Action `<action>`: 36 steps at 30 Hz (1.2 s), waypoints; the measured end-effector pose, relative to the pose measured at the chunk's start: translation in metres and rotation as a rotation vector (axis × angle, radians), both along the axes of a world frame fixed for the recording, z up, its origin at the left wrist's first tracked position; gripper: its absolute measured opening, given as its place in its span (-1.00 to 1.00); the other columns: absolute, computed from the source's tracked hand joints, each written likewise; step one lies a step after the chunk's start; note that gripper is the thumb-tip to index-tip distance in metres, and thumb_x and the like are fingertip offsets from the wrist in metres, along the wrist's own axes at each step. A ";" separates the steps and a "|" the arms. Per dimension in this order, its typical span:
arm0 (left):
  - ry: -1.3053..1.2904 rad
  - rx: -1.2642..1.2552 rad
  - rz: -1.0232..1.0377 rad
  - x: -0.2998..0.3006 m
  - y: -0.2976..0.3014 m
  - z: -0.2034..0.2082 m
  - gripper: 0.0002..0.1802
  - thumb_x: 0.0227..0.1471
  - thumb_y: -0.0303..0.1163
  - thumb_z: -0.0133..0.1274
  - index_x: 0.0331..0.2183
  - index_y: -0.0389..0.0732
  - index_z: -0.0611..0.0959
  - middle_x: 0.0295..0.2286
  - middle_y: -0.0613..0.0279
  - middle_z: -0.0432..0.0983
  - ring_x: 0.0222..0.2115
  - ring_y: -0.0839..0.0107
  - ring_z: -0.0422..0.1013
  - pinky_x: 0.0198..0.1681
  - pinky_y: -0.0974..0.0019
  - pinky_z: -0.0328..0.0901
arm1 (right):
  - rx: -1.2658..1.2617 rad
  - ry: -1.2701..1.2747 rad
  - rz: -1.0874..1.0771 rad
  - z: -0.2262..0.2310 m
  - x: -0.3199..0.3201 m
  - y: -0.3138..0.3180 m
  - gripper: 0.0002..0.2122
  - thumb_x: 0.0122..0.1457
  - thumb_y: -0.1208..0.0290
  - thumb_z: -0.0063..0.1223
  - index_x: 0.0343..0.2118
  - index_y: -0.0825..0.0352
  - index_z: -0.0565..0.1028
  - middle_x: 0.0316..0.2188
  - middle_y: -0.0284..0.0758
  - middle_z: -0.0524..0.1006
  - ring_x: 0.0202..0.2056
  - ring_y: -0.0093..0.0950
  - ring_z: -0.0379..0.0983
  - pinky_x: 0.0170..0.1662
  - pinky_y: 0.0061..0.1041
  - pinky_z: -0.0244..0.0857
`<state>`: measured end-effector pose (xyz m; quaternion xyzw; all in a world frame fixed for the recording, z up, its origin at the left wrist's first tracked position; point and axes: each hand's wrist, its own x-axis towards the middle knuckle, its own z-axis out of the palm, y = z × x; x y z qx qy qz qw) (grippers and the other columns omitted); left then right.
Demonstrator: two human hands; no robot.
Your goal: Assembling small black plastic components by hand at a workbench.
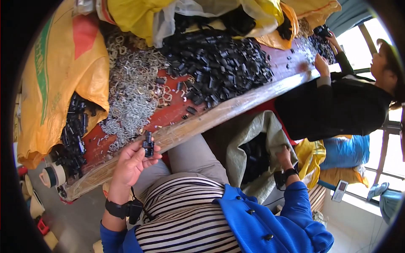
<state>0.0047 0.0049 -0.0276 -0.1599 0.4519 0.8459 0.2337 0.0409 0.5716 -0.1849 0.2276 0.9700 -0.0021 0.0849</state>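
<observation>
My left hand (134,165) is closed round a small black plastic fitting (148,145), held upright between thumb and fingers just off the table's front edge. Its exact kind is too small to make out. On the right, my right hand (285,158) grips the rim of a grey-green woven sack (266,122), which stands open beside my legs. Black parts (255,158) lie inside it. On the red table (166,116) ahead are a pile of black plastic pieces (223,63), a heap of small silvery screws (130,111) and scattered metal rings (162,95).
A large yellow-orange sack (63,71) spills black parts at the left. More bags (135,17) line the table's back. A plastic-wrapped wooden edge (202,116) runs along the table's front. At the right a co-worker in black (337,105) handles parts at the table.
</observation>
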 end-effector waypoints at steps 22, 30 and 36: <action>0.002 0.172 0.031 0.003 -0.030 0.010 -0.73 -0.03 -0.38 -0.16 -0.25 -0.31 0.39 -0.35 0.13 0.40 -0.34 0.36 0.38 -0.31 0.47 0.30 | -1.011 -0.120 1.110 0.185 -0.139 -0.320 -0.92 -0.11 0.50 -0.03 -0.51 0.37 0.43 -0.59 -0.29 0.42 -0.52 -0.46 0.37 -0.43 -0.57 0.23; 0.037 0.183 0.055 -0.006 -0.035 0.009 -0.71 -0.03 -0.39 -0.16 -0.23 -0.32 0.38 -0.36 0.12 0.40 -0.37 0.37 0.38 -0.35 0.46 0.32 | -0.371 0.453 1.133 0.149 -0.181 -0.367 -0.91 -0.14 0.43 -0.02 -0.53 0.30 0.42 -0.54 -0.32 0.37 -0.53 -0.31 0.35 -0.47 -0.44 0.23; 0.031 0.203 0.039 -0.014 -0.031 0.010 -0.75 -0.03 -0.41 -0.16 -0.26 -0.30 0.40 -0.39 0.19 0.40 -0.39 0.41 0.38 -0.35 0.49 0.30 | -0.383 0.346 1.020 0.147 -0.181 -0.376 -0.89 -0.14 0.41 -0.04 -0.50 0.27 0.40 -0.51 -0.30 0.36 -0.50 -0.29 0.36 -0.49 -0.38 0.24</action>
